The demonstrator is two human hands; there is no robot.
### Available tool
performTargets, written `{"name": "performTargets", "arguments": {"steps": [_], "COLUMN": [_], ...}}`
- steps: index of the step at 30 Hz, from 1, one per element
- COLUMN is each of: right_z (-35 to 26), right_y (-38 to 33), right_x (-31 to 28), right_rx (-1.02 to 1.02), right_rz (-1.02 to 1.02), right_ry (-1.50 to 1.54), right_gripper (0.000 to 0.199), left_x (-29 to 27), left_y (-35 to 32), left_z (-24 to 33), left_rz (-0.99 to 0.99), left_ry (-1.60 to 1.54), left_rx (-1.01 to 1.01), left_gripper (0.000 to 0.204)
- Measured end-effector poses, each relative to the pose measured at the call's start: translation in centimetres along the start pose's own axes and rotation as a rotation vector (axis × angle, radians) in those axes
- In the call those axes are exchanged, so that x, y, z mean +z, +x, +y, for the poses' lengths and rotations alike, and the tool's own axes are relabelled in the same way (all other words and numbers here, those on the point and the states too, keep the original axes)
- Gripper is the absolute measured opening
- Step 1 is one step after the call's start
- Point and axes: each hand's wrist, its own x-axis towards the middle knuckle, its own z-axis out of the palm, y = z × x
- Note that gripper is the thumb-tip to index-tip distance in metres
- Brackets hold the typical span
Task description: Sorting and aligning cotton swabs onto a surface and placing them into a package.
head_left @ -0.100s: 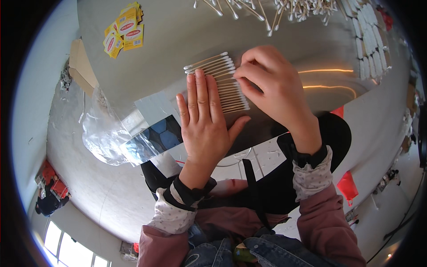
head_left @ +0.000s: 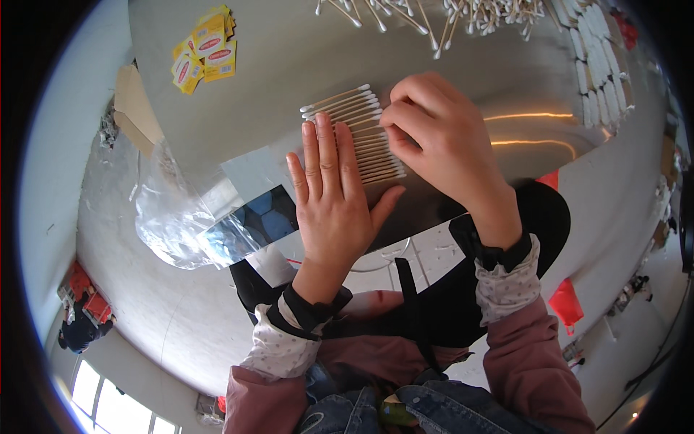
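Two bare hands work at the near edge of a grey metallic worktop (head_left: 282, 72). The left hand (head_left: 331, 210) lies flat, palm down, its four fingers pointing toward the far edge and its thumb spread to the right; it grasps nothing and covers the left part of one row of cotton swabs (head_left: 372, 153). The right hand (head_left: 448, 134) is bent inward, fingers curled, thumb and forefinger drawn together at the row's right-hand tips; whether a swab is pinched there cannot be told. The row sits near the middle of the near edge, its swabs side by side, more than a dozen, the exact number hidden by the hands. One loose pile of swabs (head_left: 499, 14) lies toward the far edge, too tangled to count. Toward the far left corner is one cluster of yellow packets (head_left: 210, 50), at least three, overlapping. One group of stacked white bundles (head_left: 600, 65) stands by the right edge, number unclear; one clear plastic bag (head_left: 168, 224) hangs at the near left corner
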Motion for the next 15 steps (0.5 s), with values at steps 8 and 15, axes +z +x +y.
{"name": "performTargets", "arguments": {"steps": [8,15], "right_z": [0.6,-1.4], "right_y": [-0.6,-5.0], "right_x": [-1.3,-10.7], "right_rx": [0.013,0.341], "right_rz": [-0.066,0.071], "right_ry": [-0.139,-0.236], "right_gripper": [0.016,0.015], "left_x": [0.2,0.7], "left_y": [-0.4,-0.4], "left_z": [-0.3,-0.7], "left_rz": [0.130,0.226], "left_ry": [-0.083,-0.130], "left_rx": [0.074,0.116], "left_gripper": [0.091,0.078]}}
